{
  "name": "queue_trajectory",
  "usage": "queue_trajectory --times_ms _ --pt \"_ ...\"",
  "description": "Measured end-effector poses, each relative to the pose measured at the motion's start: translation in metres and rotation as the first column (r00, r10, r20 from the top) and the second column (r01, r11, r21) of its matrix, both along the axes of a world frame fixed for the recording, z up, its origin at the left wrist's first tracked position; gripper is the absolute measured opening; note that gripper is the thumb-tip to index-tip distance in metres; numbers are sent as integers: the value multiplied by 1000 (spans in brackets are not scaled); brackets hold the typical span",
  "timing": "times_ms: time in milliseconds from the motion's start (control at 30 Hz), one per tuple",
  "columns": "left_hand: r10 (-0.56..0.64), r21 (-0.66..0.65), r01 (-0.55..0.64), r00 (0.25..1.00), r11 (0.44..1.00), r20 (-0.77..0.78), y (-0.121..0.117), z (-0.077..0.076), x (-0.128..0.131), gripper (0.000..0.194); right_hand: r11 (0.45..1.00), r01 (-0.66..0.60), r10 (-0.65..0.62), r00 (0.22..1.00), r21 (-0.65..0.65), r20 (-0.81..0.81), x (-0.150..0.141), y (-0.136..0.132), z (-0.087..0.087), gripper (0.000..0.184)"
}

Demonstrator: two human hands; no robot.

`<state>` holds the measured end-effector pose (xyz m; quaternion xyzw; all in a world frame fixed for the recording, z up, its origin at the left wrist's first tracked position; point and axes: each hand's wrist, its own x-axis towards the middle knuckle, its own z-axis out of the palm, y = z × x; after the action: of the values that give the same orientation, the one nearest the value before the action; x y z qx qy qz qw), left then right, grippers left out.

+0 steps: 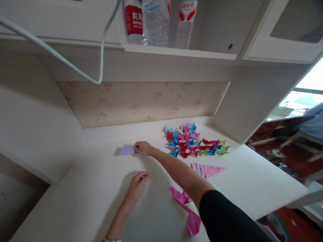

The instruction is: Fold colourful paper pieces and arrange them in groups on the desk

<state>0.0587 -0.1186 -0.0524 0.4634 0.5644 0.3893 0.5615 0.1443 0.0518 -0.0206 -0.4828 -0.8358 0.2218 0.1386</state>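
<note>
My right hand (142,148) reaches across to the far side of the white table, its fingers closed on a sheet of purple paper (127,150). The paper sticks out to the left of the fingers, and the part under them is hidden. Nearer to me, my left hand (139,182) hovers over or rests on the tabletop with its fingers curled together; I see nothing in it. Beneath my right forearm lies a large pink folded paper piece (192,226), partly covered by the arm. Beyond the forearm sits a stack of pink folded paper triangles (209,170).
Rows of small colourful folded paper figures (185,141) stand at the back right of the table (252,181). Above, a shelf (181,52) holds plastic bottles (155,23). A white cable (58,58) hangs at the upper left. Side panels close in the desk left and right.
</note>
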Motion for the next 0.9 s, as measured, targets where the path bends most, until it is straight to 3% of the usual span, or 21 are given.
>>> queue_trajectory --times_ms 133,333,433,600,733,900 --pt "-11 -38 15 996 999 87 -2 2 1 46 999 -19 22 995 29 -102 56 -32 21 28" --pt "-13 -18 16 990 1000 137 -4 -1 -2 47 996 85 -80 968 13 -237 182 -95 38 38" --pt "-2 -10 4 988 1000 151 -4 -8 -3 47 965 260 -247 948 37 -202 248 -126 31 42" --pt "14 21 -18 986 1000 165 -3 -18 -6 44 899 433 -431 901 64 -38 337 -172 1 45" --pt "25 40 -32 985 999 172 -4 -20 -7 42 866 495 -495 869 76 -11 375 -196 -14 45" --pt "58 69 -70 983 995 173 -6 -23 -7 42 889 437 -449 890 134 77 386 -200 -24 44"
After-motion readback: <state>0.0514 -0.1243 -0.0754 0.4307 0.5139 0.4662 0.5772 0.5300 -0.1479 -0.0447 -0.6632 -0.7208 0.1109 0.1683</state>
